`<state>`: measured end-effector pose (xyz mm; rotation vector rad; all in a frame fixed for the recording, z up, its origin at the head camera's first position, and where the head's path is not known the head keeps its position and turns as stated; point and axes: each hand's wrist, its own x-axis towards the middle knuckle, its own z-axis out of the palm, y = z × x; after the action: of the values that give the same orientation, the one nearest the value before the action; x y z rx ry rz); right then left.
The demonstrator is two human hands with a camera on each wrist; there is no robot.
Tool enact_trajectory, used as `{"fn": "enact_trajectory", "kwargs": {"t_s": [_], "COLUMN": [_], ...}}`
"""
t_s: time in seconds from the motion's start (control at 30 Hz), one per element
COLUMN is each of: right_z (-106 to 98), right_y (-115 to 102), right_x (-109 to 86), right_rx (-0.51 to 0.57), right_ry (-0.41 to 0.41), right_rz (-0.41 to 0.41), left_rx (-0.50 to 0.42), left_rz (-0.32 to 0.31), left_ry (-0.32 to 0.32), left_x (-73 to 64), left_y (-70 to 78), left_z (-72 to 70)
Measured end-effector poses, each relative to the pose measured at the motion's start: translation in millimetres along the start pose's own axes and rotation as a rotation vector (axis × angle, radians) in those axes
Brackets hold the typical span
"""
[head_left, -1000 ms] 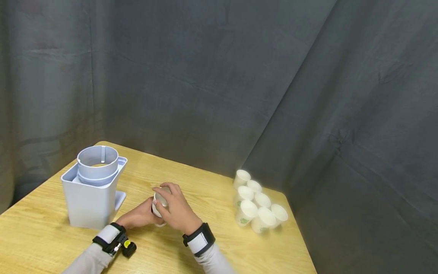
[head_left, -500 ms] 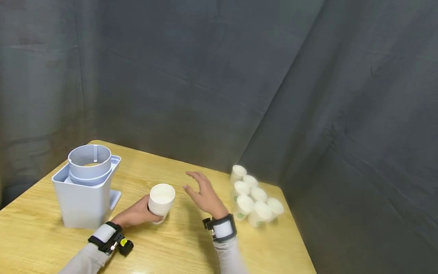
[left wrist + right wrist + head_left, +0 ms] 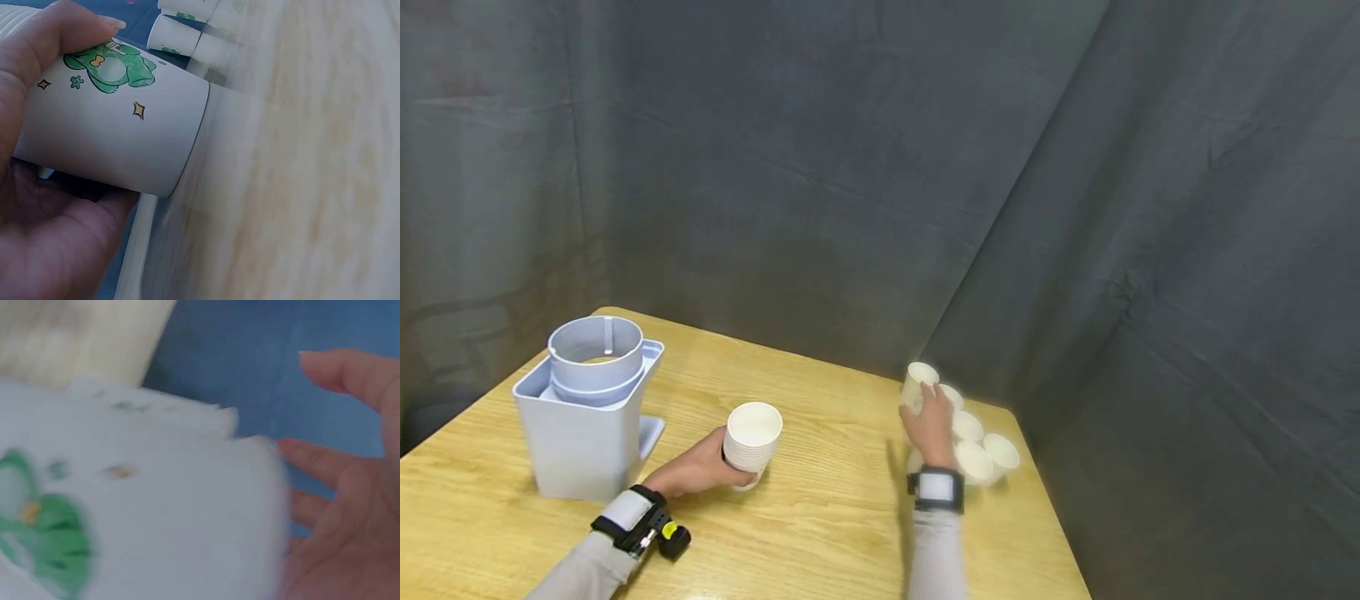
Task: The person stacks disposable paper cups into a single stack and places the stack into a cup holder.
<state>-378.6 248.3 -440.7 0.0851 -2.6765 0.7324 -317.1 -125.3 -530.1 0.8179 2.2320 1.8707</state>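
Clasping stacked cups (image 3: pixel 754 435) whose print (image 3: pixel 115 69) only its wrist view shows, left grip (image 3: pixel 702 467) curls; right grip (image 3: pixel 350 512) is spread.

The stacked paper cups (image 3: pixel 754 442) are white, with a green cartoon animal (image 3: pixel 115 67) and yellow stars (image 3: pixel 139 110). The table (image 3: pixel 827 525) has yellowish streaked wood grain. The curtain (image 3: pixel 775 167) is dark grey, and the wrist straps (image 3: pixel 936 487) are black and white.

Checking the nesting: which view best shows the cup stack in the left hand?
Head: it shows the cup stack with layered rims and open top. Left wrist shows mainly the lowest cup side-on; right wrist shows other cups instead.
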Motion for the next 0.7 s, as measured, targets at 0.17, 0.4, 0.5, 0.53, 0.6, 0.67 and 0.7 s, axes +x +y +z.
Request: {"fn": "enact_trajectory", "kwargs": {"t_s": [0.17,0.4,0.5,0.53,0.6,0.67,0.7], "right_z": [6,7,10,11,13,14,13], "right_y": [19,18,15,14,12,11,10], "right_x": [-1.4,-3.0,-1.8,-1.5,-0.8,0.1,0.8], "right_rx": [-0.098,-0.139,-0.168,-0.175,-0.175,-0.162,-0.151], "right_ry": [-0.108,-0.104,-0.037,-0.021,-0.005,-0.02,-0.03], "right_rz": [0.017,-0.047,-0.139,-0.163,-0.19,-0.165,-0.144], "left_rx": [0.003,-0.012,-0.012,-0.01,-0.007,-0.009,-0.011], "left_rz": [-0.004,0.011,0.016,0.018,0.02,0.013,0.011], "left_ry": [-0.002,-0.01,-0.009,-0.01,-0.009,-0.004,-0.003], "left_x": [-0.2,0.4,0.3,0.0,-0.6,-0.9,-1.0], "left_y": [2.3,1.1,1.1,1.2,1.9,2.5,2.6], "left_z": [2.1,2.4,2.5,2.4,2.5,2.9,3.1]}}
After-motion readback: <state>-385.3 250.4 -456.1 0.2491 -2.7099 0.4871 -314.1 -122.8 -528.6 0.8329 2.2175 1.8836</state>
